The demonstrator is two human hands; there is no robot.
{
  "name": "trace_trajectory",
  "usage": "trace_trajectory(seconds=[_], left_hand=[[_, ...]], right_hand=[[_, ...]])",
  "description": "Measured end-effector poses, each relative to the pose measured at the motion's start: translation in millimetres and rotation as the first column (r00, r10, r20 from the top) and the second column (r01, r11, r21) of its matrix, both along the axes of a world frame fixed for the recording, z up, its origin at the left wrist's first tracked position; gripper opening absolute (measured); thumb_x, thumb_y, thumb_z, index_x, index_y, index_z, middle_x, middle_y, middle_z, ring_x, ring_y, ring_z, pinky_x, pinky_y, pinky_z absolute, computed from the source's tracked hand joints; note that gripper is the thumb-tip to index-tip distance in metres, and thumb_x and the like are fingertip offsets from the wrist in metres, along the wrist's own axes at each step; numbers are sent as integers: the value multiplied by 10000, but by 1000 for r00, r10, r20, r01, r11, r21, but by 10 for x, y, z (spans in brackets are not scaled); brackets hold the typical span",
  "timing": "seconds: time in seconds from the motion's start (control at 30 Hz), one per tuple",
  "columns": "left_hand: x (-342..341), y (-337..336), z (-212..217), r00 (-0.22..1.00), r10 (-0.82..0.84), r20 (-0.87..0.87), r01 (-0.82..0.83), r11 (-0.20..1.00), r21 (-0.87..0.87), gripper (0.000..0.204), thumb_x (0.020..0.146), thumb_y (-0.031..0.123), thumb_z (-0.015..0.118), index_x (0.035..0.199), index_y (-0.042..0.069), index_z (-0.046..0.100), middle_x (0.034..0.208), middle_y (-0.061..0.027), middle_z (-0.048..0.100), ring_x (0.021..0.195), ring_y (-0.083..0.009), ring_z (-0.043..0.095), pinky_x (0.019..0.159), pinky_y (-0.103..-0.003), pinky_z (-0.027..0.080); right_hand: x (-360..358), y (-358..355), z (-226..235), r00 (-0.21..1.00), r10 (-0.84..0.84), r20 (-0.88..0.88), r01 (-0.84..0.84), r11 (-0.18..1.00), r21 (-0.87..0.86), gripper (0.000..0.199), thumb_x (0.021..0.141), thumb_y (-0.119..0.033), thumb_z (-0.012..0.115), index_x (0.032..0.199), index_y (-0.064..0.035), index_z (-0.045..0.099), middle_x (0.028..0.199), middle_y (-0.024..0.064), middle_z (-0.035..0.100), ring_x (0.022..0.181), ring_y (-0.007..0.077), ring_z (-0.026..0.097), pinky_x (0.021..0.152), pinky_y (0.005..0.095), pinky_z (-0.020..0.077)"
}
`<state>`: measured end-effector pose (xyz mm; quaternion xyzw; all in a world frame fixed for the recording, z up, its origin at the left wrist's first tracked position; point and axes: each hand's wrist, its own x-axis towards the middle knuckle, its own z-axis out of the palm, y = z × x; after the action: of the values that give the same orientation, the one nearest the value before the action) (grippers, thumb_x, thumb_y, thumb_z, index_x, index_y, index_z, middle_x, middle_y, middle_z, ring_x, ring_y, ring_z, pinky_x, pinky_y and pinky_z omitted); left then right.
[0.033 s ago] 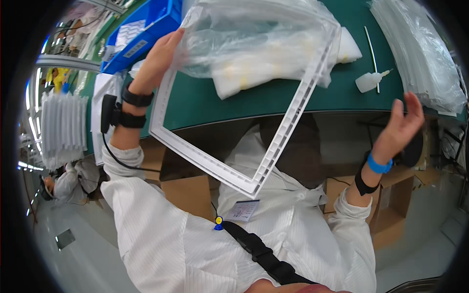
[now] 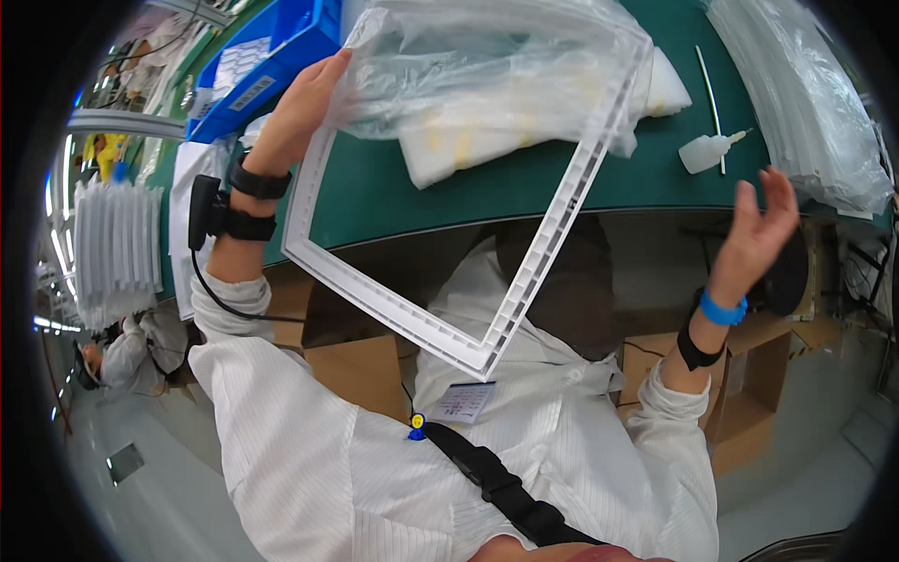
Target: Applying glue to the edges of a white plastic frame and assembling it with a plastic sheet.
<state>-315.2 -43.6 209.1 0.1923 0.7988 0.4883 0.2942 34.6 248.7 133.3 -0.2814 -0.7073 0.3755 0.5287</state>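
My left hand (image 2: 304, 105) is closed on the upper left side of a white rectangular plastic frame (image 2: 389, 304), held tilted over the table's near edge. A clear plastic bag (image 2: 449, 70) covers the frame's far part, and its edge lies by my left fingers. The frame's near corner hangs over my lap. My right hand (image 2: 757, 234) is in the air to the right, fingers apart, holding nothing. Nearest to it is a small white squeeze bottle (image 2: 702, 155) with a thin tip, lying on the table beside a thin white stick (image 2: 709, 89).
Behind the frame, a white foam-like bundle (image 2: 496, 155) with yellowish marks lies on the green table (image 2: 412, 201). Plastic-wrapped stacked parts (image 2: 796, 94) fill the right side. A blue bin (image 2: 272, 61) stands at the far left. Cardboard boxes (image 2: 361, 379) sit below the table.
My right hand has moved slightly left, toward the frame. My left hand keeps its hold on the frame, which has hardly shifted.
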Motion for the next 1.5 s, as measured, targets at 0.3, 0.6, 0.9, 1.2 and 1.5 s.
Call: trace_trajectory(seconds=[0.3, 0.6, 0.9, 1.2, 1.5], left_hand=[[-183, 207, -368, 998, 43, 44, -44, 999, 7, 481, 971, 391, 480, 1257, 7, 525, 1137, -47, 595, 969, -116, 562, 814, -250, 470], [-308, 79, -526, 987, 25, 158, -22, 999, -27, 446, 980, 364, 472, 1246, 12, 534, 1116, -41, 619, 978, -114, 579, 830, -245, 475], [-257, 105, -430, 969, 23, 246, -31, 999, 26, 430, 976, 326, 493, 1244, -8, 537, 1156, -77, 618, 1004, -133, 594, 877, -255, 467], [-87, 235, -320, 973, 165, 161, -162, 986, -36, 433, 980, 335, 472, 1202, -30, 546, 1111, -120, 637, 958, -179, 631, 837, -293, 507], [-55, 147, -289, 975, 188, 123, -183, 982, -51, 427, 981, 329, 471, 1206, -27, 541, 1116, -121, 635, 966, -171, 630, 849, -291, 502]], right_hand=[[-262, 58, -270, 956, -1, 294, 23, 997, -74, 452, 848, -210, 677, 1215, -10, 504, 1078, 134, 630, 1020, 212, 590, 884, 316, 447], [-1, -363, 95, 880, 439, 184, -382, 882, -277, 308, 888, -84, 528, 1175, 26, 523, 996, 98, 620, 880, 141, 564, 804, 249, 438], [282, -451, 89, 760, 643, 98, -581, 739, -341, 442, 806, -103, 556, 1201, 60, 443, 931, 135, 570, 734, 129, 498, 636, 254, 387], [231, -281, 308, 676, 680, 286, -670, 728, -145, 421, 752, -161, 632, 1079, 87, 538, 865, 150, 603, 620, 150, 483, 536, 272, 374], [2, -141, 729, 511, 677, 530, -779, 625, -48, 414, 721, -115, 596, 1082, 82, 550, 882, 152, 593, 673, 165, 533, 576, 261, 407]])
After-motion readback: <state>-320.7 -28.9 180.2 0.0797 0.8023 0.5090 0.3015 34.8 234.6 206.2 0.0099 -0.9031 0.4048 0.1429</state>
